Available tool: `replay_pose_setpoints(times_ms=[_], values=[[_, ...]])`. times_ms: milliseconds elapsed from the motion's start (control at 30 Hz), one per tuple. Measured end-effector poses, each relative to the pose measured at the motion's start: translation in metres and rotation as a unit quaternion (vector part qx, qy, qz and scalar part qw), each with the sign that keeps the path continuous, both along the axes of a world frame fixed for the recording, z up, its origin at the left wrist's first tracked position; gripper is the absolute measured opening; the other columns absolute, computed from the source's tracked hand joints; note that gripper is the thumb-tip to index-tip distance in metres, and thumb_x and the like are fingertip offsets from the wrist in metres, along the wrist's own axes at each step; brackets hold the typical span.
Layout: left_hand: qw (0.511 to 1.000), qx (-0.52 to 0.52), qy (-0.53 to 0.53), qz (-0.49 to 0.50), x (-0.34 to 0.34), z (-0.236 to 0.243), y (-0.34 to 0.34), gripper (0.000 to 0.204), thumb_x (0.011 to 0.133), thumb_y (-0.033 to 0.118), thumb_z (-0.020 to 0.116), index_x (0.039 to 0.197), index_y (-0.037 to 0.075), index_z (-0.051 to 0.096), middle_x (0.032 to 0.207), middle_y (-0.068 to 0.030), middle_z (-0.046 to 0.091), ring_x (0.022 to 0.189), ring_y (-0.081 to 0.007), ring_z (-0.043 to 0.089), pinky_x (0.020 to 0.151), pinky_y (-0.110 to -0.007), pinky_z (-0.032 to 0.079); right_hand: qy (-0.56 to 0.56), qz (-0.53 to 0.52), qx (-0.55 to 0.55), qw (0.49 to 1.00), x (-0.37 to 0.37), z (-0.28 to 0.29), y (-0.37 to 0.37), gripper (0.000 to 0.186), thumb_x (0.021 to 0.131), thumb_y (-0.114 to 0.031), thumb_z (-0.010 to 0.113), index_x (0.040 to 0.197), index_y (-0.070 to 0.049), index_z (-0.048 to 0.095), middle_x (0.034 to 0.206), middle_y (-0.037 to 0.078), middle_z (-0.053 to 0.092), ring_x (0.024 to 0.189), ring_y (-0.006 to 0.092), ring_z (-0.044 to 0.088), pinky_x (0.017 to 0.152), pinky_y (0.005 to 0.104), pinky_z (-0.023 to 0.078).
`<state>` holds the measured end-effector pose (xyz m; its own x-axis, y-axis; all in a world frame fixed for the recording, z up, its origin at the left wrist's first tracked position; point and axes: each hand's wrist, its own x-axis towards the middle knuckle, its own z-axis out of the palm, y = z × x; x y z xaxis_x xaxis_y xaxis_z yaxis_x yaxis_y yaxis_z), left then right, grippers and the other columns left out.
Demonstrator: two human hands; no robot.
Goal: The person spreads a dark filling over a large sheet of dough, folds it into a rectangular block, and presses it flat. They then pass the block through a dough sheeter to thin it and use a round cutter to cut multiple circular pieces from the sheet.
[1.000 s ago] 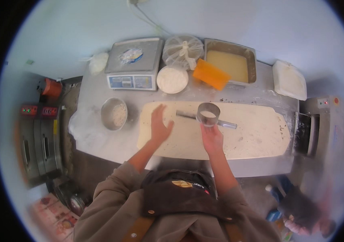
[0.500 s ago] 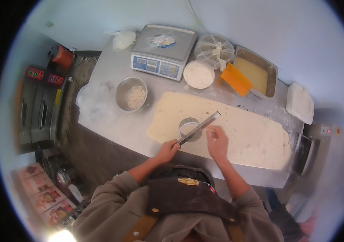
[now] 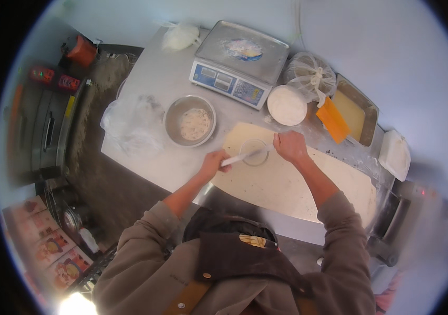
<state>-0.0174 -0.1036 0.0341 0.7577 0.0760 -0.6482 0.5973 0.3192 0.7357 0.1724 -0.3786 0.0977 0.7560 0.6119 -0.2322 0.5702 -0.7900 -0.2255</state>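
A large pale sheet of dough (image 3: 308, 181) with dark specks lies along the steel table. Over its left end is a round metal cutter (image 3: 239, 158), a ring with a straight bar handle across its top. My left hand (image 3: 214, 164) is closed around the bar's near left end. At the far right end, my right hand (image 3: 290, 146) is closed on the same bar. Dough shows through the ring; whether the ring presses into it or hovers just above, I cannot tell.
Beyond the cutter stand a steel bowl (image 3: 169, 116) of speckled flour, a scale (image 3: 234, 86), and a tub of white powder (image 3: 287, 105). An orange scraper (image 3: 333, 121) leans at a metal pan (image 3: 373, 118). Crumpled clear plastic (image 3: 132, 126) lies left; a white container (image 3: 394, 155) right.
My right hand has gone from beside the cutter to gripping its bar. The bar, steeply slanted before, now lies nearer to level. The whole view has shifted a little.
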Motion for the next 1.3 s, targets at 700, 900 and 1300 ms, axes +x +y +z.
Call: replay_pose_setpoints(times_ms=[700,900,1300], values=[[0.994,0.066,-0.044,0.071,0.031,-0.022,0.047,0.030,0.113,0.025,0.060,0.125,-0.001,0.071,0.109,-0.0092,0.075,0.089,-0.0162,0.075,0.076,-0.029,0.061,-0.063,-0.089,0.061,0.992,0.017,-0.058,0.031,0.040,0.104,-0.027,0.059,0.075,-0.004,0.073,0.077,0.019,0.072,0.078,0.0419,0.070,0.074,0.0558,0.057],[0.991,0.106,-0.038,0.075,0.036,-0.017,0.039,0.021,0.108,0.010,0.062,0.122,0.000,0.072,0.105,-0.0075,0.075,0.085,-0.0133,0.074,0.071,-0.026,0.060,-0.036,-0.115,0.054,0.991,0.016,-0.056,0.034,0.043,0.105,-0.030,0.057,0.078,-0.002,0.076,0.081,0.022,0.074,0.081,0.0433,0.071,0.077,0.0557,0.058],[0.990,0.111,-0.040,0.074,0.042,-0.018,0.044,0.020,0.106,0.005,0.059,0.120,-0.001,0.072,0.104,-0.0083,0.075,0.083,-0.0137,0.074,0.069,-0.027,0.060,-0.035,-0.126,0.073,0.989,0.010,-0.064,0.034,0.038,0.105,-0.027,0.059,0.079,-0.004,0.073,0.081,0.020,0.073,0.082,0.0422,0.071,0.076,0.0562,0.057]])
